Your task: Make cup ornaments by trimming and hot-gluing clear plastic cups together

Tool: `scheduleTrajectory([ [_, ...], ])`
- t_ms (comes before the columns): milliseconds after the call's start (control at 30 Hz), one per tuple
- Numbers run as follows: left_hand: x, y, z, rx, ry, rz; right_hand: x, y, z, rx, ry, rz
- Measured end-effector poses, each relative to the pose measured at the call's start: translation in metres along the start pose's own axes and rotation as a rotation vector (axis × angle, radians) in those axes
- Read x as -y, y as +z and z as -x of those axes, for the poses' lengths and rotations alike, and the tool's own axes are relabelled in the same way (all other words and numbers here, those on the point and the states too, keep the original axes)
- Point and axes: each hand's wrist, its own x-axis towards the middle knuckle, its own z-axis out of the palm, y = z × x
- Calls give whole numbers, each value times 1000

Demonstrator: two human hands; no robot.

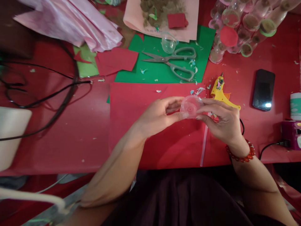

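Between my two hands is a small clear plastic cup (191, 105), seen from its round face, above a red sheet (131, 125). My left hand (162, 114) grips its left side, thumb in front and fingers behind. Closed on the cup's right edge are the thumb and fingertips of my right hand (218, 117). Beneath the right hand runs a pale pink glue stick or straw (204, 147). A yellow glue gun (222, 94) lies just beyond the right hand. Grey-handled scissors (174, 61) rest partly open on a green sheet (134, 70), near another clear cup (168, 43).
Several clear cups and bottles (251, 22) cluster at the back right. A black phone (263, 89) lies to the right, near a purple box (291, 135) with a cable. Pink satin cloth (77, 22) and black cables (63, 100) occupy the left. Paper scraps dot the red table (58, 153).
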Motion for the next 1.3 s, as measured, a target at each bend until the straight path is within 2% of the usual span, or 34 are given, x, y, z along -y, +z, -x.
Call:
scheduleTrajectory([
  [433,1,1,-1,18,20,30,1,-2,0,43,65,7],
  [767,2,0,-2,-2,27,43,1,0,2,7,13,19],
  [933,2,-2,0,14,40,69,6,-3,0,56,34,21],
  [1033,1,-1,1,-4,104,50,7,-5,-2,56,31,32],
  [1167,1,1,2,-105,269,-53,6,-4,-2,46,12,36],
  [1300,1,6,5,-180,306,-160,6,-3,-1,79,49,47],
])
